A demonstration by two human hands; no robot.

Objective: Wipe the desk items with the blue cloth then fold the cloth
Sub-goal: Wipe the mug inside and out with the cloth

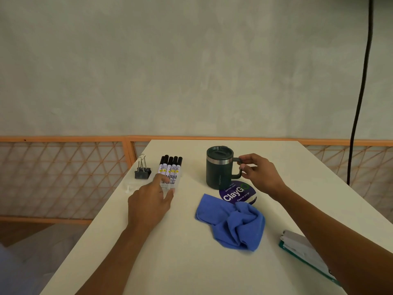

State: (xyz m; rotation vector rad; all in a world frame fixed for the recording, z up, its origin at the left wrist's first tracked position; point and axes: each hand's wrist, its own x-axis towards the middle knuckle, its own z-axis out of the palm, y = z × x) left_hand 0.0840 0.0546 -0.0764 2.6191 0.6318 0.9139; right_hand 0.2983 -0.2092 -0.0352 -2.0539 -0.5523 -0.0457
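Grey plaster wall and an orange lattice railing (63,179) in the back, with a white surface (170,262) filling the lower half of the frame. The blue cloth (231,222) is just lying crumpled in the lower middle with nobody holding it, its far edge overlapping a round purple sticker (236,193). Looks to me like things are getting lined up before any wiping happens.

Right grip (259,173) is pinching the handle of the dark green mug (219,167), thumb on top and fingers below. The mug is upright with its lid on, at the sticker's far edge. My guess is it's being steadied or turned so the cloth can get at it.

Left grip (148,201) is released, fingers laid fairly straight on the near end of the marker pack (171,170). That's more nudging than holding, I'd say.

Binder clip (142,172) stands just left of the markers. A green-edged notebook (302,250) sits at lower right, partly under the right forearm. Folding's a long way off.
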